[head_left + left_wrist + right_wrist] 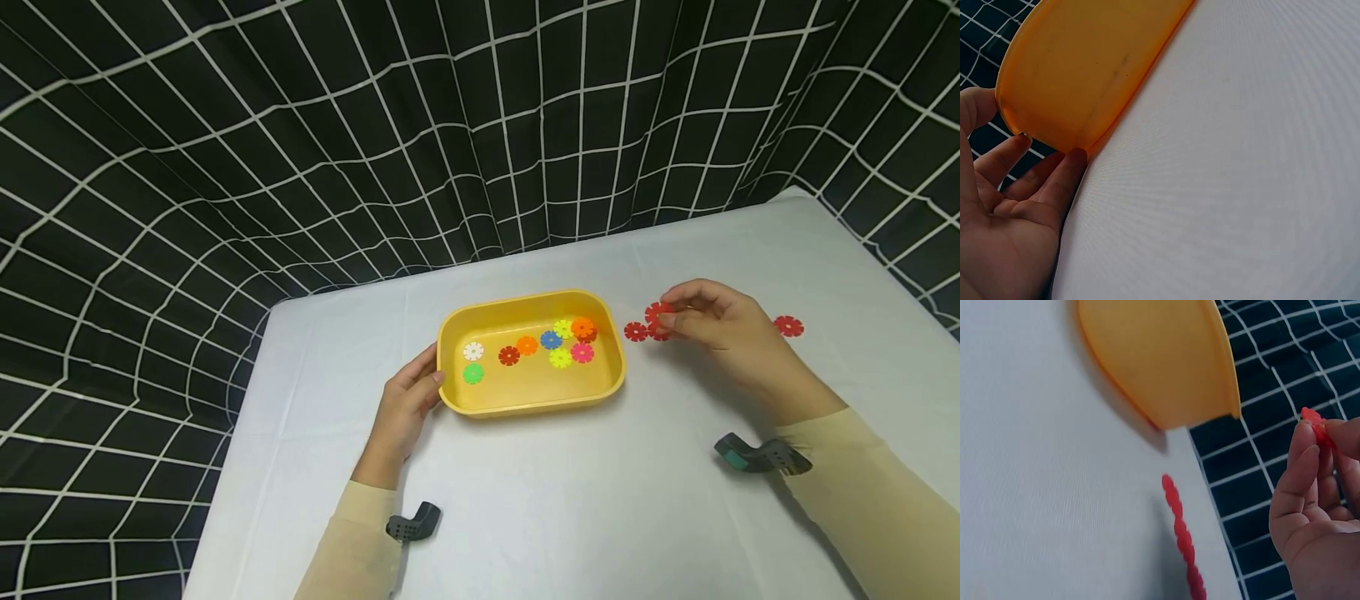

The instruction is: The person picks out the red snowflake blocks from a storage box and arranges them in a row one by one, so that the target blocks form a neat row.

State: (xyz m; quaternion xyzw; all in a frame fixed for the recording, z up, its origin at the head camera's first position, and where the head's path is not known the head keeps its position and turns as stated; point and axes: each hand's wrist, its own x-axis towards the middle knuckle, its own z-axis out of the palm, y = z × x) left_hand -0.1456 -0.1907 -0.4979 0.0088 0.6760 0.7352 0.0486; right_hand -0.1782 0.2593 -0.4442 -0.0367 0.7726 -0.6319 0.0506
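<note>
A yellow plastic tray (pixel 525 408) stands on the white table with several notched plastic discs in it. My left hand (pixel 402 408) holds the left end of the tray, thumb and fingertips against its wall. To the right of the tray, my right hand (pixel 731 342) pinches a red notched disc (pixel 657 314) between thumb and fingers, above the table; in the right wrist view the pinched disc (pixel 1311 415) is mostly covered by fingertips. Beneath it a row of red discs (pixel 1182 534) lies on the cloth, partly hidden by the hand in the head view.
Inside the tray are a white disc (pixel 473 352), a green disc (pixel 473 372), a blue disc (pixel 551 340), a pink disc (pixel 582 352) and others in orange, yellow and red. A black curtain with white grid lines (pixel 465 125) hangs behind the white table (pixel 562 500).
</note>
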